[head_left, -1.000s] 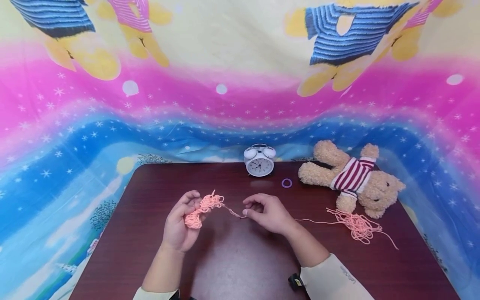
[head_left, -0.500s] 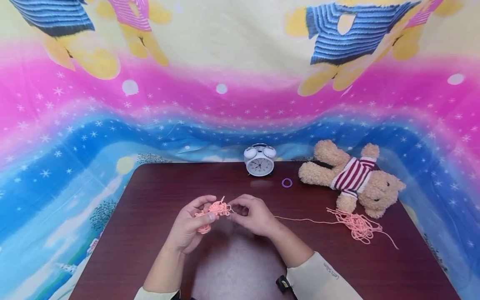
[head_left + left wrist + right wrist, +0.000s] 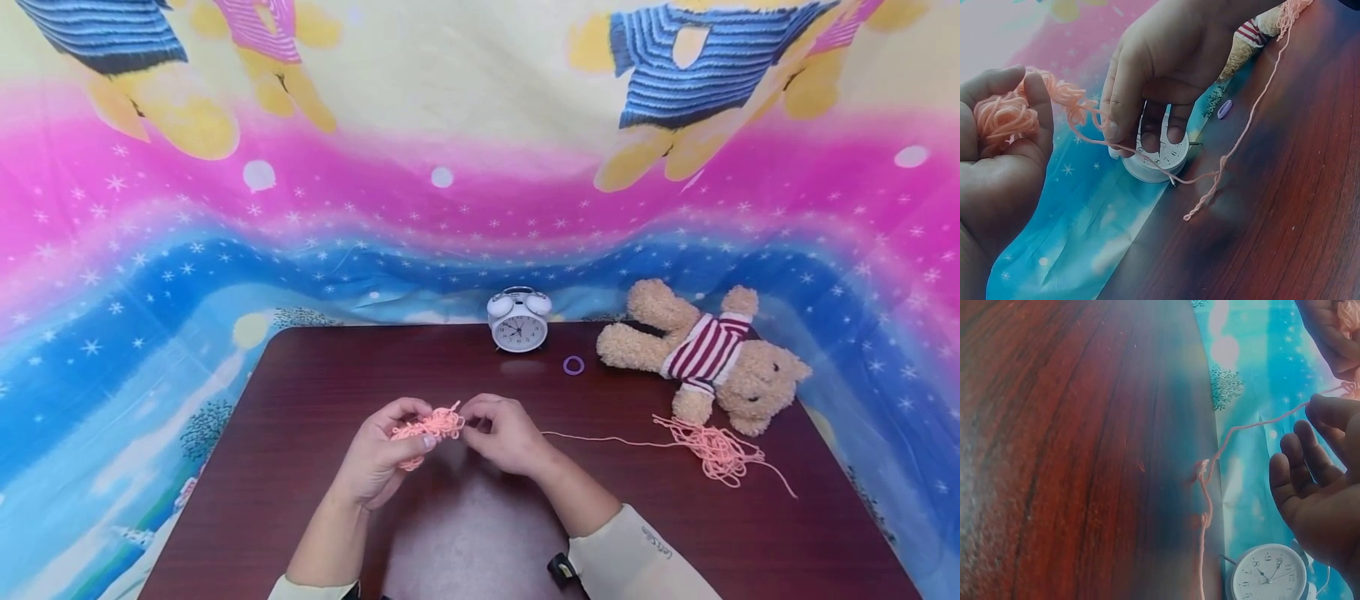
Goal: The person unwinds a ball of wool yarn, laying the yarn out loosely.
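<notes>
My left hand (image 3: 375,458) grips a looped bundle of peach yarn (image 3: 447,422), its thumb laid across the strands. Close on the right, my right hand (image 3: 506,437) pinches the strand running out of the bundle between thumb and forefinger. In the left wrist view the bundle (image 3: 1007,119) sits in the curled left fingers, and the right hand (image 3: 1154,69) holds the strand at its fingertips. Below that pinch the yarn strand (image 3: 1254,112) sags, with a short twisted end. The right wrist view shows the strand (image 3: 1260,424) leaving the right fingertips, the other fingers loosely bent.
A loose yarn pile (image 3: 723,454) lies at the table's right, joined to my hands by one strand. Beside it a teddy bear (image 3: 705,354) in a striped shirt lies down. A white alarm clock (image 3: 519,323) and purple ring (image 3: 573,366) are at the back of the table (image 3: 300,358).
My right hand has moved left until its fingertips meet the bundle, shortening the strand between the hands. My left hand has shifted slightly right, its thumb now over the yarn.
</notes>
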{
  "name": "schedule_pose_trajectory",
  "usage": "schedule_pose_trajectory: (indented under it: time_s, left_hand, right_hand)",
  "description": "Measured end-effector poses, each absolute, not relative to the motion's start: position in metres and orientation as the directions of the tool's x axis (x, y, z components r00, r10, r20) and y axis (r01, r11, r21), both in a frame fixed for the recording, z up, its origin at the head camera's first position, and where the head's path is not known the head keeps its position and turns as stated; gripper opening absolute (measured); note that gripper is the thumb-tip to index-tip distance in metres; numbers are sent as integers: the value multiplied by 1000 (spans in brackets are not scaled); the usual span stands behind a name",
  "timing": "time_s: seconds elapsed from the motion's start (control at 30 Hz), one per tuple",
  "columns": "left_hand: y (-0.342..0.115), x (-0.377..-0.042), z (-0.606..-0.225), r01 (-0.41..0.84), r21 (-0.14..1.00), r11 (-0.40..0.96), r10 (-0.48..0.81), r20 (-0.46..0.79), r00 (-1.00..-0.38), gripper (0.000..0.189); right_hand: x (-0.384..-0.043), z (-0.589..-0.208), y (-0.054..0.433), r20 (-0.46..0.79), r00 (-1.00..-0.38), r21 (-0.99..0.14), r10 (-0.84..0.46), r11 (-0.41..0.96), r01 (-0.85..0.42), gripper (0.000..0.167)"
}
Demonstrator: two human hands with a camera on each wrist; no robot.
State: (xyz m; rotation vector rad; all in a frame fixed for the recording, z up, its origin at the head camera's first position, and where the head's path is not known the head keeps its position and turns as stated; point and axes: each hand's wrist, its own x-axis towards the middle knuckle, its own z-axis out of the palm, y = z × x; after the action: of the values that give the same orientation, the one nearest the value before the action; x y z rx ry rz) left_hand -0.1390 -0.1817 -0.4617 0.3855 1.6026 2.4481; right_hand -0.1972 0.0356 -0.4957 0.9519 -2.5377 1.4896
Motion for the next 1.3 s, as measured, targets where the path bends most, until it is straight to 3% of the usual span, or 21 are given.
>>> schedule_pose_trajectory:
  time_s: [0.47,0.67,1.03,1.3]
  left_hand:
    - [-192,-141,-461,-10,918,-396,249,97,-964,27]
    - [-189,-141,-460,-17,906,-422,277,111,-955,25]
    - [-191,-140,-460,-10,905,-426,271,117,-956,24]
    - [-201,-141,-464,3,913,-409,219,101,-970,21]
  right_hand:
    - [-197,-493,47,299,-826,-800,-478,345,-490,3]
    - [-198,-500,36,301,-801,-805,-517,313,-505,20]
    - [-199,-502,31,343,-797,-779,-498,324,-537,2]
    - [-195,-492,54,323,-818,-794,-477,333,-508,6]
